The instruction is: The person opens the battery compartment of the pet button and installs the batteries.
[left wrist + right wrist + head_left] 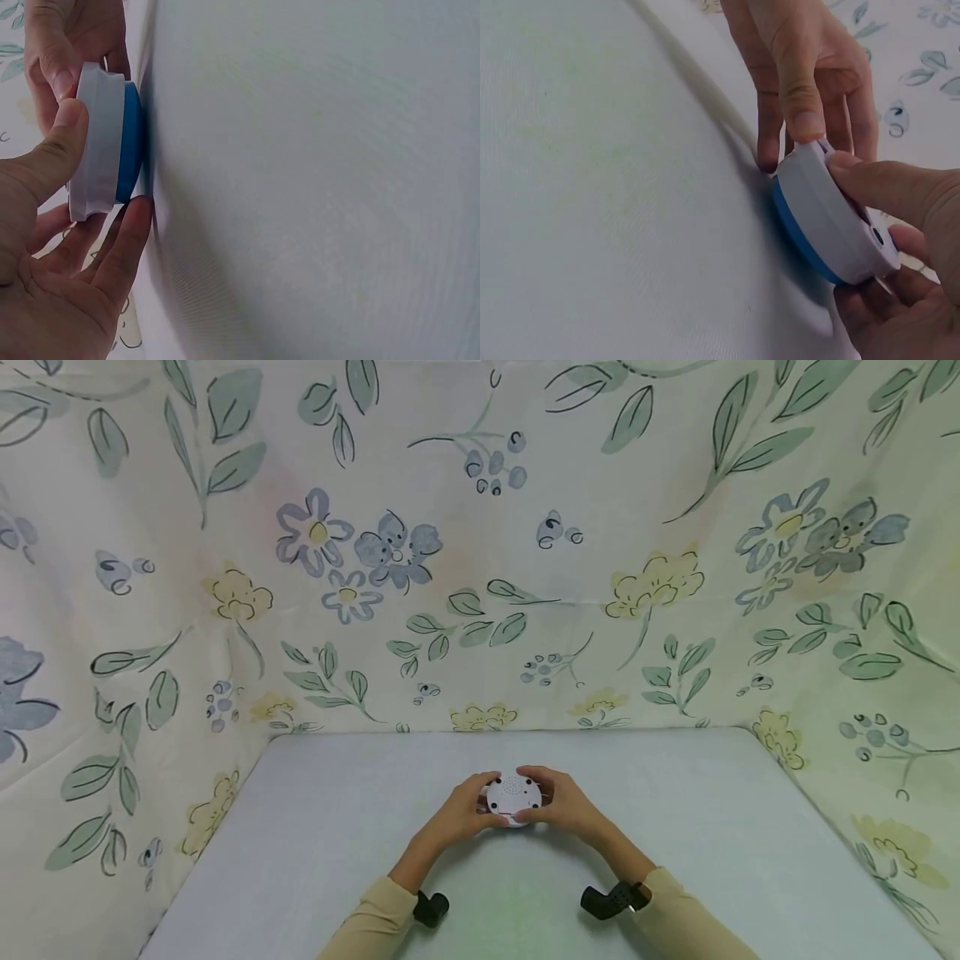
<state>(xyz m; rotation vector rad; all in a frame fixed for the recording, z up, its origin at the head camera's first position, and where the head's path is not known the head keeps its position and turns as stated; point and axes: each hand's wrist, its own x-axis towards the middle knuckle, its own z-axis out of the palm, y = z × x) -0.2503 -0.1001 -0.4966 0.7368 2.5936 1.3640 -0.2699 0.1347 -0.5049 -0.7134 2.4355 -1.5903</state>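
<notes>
Near the middle of the table, both hands hold a round white device (513,793) with a blue side. A cluster of small holes and several dark round feet show on its upturned white back. My left hand (459,812) grips its left edge, thumb on the back near the close rim. On the opposite edge my right hand (567,806) grips it, its thumb near the other one. Seen from the left wrist, the blue part (130,142) faces down, close over the tabletop. A dark gap in the white casing (832,217) shows by the right thumb in the right wrist view.
The table (337,827) has a pale, smooth cover. Behind it and along both sides hangs a floral cloth (480,543). A black wrist camera (431,910) sits on the left wrist, another black camera (609,900) on the right, both below beige sleeves' cuffs.
</notes>
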